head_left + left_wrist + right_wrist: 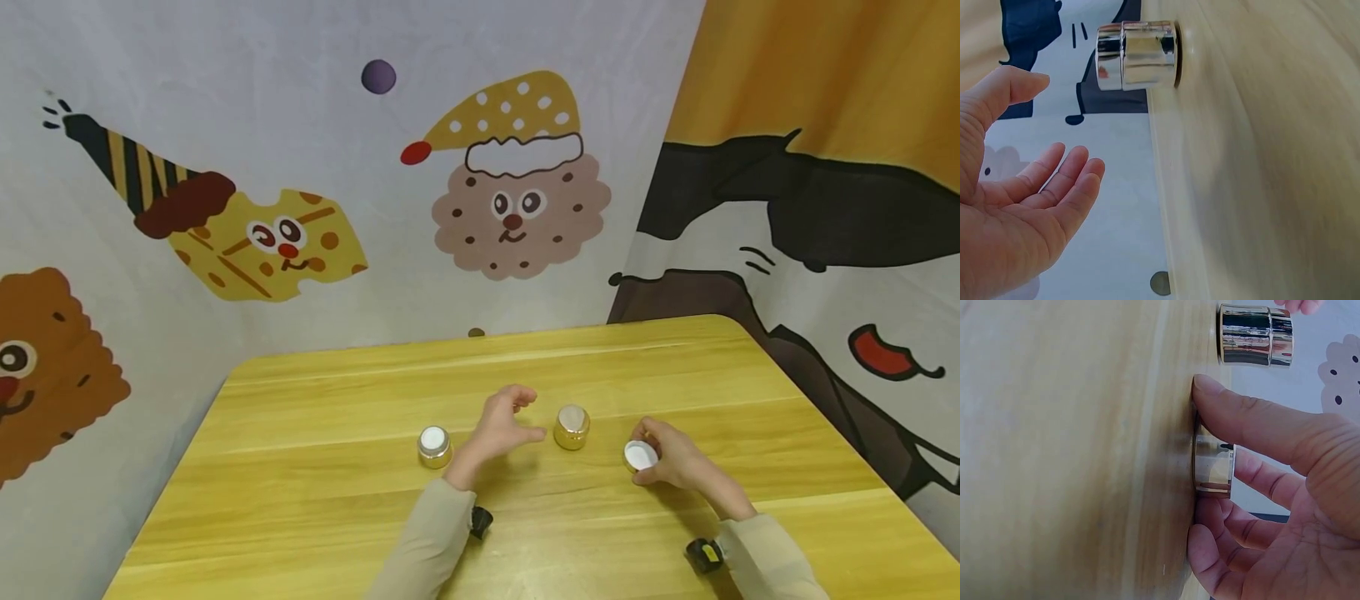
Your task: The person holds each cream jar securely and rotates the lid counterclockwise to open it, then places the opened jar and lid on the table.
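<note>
My right hand holds a shallow gold jar lid at the right of the table, its white inside facing up. In the right wrist view the thumb lies along one side of the lid and the fingers curl at the other, all close to the tabletop. My left hand hovers with fingers spread and nothing in them, just left of a closed gold jar. In the left wrist view a gap shows between that hand and the shiny jar. Left of this hand stands a second gold jar with a white top.
The wooden table has a rounded back corner on each side. Behind it hangs a pale cloth printed with cartoon snacks. An orange and dark printed part covers the right side. A black wrist camera sits below the right sleeve.
</note>
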A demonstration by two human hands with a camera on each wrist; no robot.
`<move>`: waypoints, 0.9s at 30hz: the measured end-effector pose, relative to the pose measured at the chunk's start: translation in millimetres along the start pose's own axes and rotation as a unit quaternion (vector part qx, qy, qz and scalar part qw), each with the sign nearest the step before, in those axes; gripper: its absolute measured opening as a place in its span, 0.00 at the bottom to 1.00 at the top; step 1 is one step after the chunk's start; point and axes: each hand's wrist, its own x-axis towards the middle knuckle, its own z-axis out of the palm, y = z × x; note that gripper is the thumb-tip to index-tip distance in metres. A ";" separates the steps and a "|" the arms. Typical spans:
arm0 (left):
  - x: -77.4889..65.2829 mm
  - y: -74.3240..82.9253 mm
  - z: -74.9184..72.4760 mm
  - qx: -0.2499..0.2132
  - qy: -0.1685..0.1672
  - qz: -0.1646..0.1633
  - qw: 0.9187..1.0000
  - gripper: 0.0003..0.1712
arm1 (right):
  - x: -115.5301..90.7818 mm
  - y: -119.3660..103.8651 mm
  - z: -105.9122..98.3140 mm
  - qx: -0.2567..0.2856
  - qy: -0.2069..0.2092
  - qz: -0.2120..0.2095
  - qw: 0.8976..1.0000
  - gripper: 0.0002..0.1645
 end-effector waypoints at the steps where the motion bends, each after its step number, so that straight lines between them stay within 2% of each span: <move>1: 1.1 0.8 1.6 0.002 -0.001 -0.002 1.000 0.30 | -0.1 -0.2 0.1 0.002 -0.001 0.001 1.000 0.31; 15: 12.3 4.7 20.8 0.008 -0.028 -0.011 1.000 0.33 | -0.8 -0.9 0.7 0.013 0.001 0.001 1.000 0.30; 22: 17.1 3.5 26.7 0.013 -0.029 -0.012 0.999 0.33 | -0.7 0.4 0.4 0.009 0.002 0.004 1.000 0.30; 27: 19.8 4.2 30.2 0.029 -0.033 -0.023 0.999 0.33 | -1.0 0.1 0.4 0.005 0.003 0.006 1.000 0.30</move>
